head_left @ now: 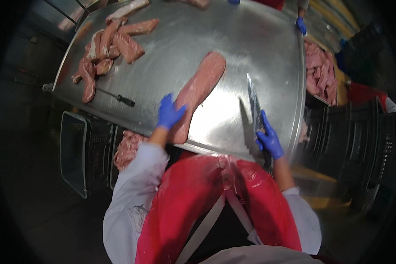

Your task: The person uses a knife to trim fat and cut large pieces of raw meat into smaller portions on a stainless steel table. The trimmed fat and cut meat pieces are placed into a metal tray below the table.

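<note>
Plainly, in the head view, the long meat piece (203,80) reaches the near edge of the table (185,37); the left hand (170,113) touches it, fingers apart; the right hand (269,137) has fingers clamped on the knife (253,97). Slick meat could skid, risking a cut.

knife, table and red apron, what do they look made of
Knife: the blade looks like polished steel, going by its bright grey sheen; the dark, matte handle may be plastic. Table: most likely smooth stainless steel, since the grey top throws back glare. Red apron: seems plastic or rubber-coated cloth, with a glossy, wet-looking surface; which one is unclear.
</note>
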Motion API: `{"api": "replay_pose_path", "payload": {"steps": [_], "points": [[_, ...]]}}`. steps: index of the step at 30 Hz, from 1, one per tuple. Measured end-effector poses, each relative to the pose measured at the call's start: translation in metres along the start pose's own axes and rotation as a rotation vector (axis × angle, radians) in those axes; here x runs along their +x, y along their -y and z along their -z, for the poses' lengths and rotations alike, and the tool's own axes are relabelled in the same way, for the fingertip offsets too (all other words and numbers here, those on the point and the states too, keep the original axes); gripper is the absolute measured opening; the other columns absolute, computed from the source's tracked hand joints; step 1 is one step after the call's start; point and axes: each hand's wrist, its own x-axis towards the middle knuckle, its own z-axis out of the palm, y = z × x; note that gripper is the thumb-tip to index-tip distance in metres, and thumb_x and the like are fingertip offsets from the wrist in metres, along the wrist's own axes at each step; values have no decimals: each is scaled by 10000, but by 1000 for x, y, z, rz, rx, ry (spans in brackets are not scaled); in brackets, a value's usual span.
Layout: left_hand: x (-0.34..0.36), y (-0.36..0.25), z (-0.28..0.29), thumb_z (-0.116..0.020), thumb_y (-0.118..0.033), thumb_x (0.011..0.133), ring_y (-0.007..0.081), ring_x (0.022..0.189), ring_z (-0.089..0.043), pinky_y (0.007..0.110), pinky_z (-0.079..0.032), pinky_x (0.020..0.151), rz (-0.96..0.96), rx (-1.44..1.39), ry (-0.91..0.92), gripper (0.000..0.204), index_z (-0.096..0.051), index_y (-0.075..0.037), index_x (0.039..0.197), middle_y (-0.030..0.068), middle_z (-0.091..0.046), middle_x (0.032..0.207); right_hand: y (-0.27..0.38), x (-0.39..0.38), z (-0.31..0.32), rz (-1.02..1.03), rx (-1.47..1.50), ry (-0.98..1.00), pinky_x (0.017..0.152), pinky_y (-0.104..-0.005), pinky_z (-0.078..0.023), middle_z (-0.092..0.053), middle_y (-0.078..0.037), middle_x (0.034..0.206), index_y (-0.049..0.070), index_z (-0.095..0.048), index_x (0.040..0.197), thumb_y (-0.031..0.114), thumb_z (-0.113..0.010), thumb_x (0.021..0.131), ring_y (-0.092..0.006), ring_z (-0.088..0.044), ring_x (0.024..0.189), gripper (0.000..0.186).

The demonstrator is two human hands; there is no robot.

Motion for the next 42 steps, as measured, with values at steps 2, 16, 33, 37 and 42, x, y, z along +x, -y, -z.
{"api": "replay_pose_path", "payload": {"steps": [2,16,33,37,42], "points": [[50,-79,-30,-787,-640,708,466,1359,-449,535,-390,1119,-61,166,128,1128,-338,13,1511,296,-425,1498,-4,-8,0,-25,43,-17,474,-225,-458,-596,-35,772,288,-139,1639,14,-543,962,-82,-532,584,834],[180,-137,-44,-787,-324,784,254,1170,-626,379,-483,1030,25,-996,1051,751,-534,40,1391,145,-642,1280,-107,-171,10,-148,484,-693,409,-219,-430,-482,14,687,226,-130,1642,-43,-482,960,-75,-462,489,814],[102,-200,-62,-821,-339,617,428,1226,-534,502,-434,1046,-700,671,538,972,-404,13,1422,266,-528,1329,-123,-135,58,-37,410,-616,499,-219,-410,-476,24,696,202,-128,1645,6,-511,989,-70,-431,526,784],[45,-251,-123,-677,-261,812,431,1290,-471,517,-354,1111,-1094,227,337,634,-492,-3,1360,265,-501,1370,-123,-116,70,4,433,-629,516,-215,-420,-498,19,725,193,-142,1643,13,-522,981,-66,-452,553,784],[41,-317,-207,-624,-220,862,366,1171,-573,508,-469,956,-1282,402,47,346,-575,-49,1159,170,-616,1206,-119,-105,82,16,398,-614,547,-210,-439,-523,10,778,188,-163,1641,26,-536,954,-62,-478,601,799]]}}
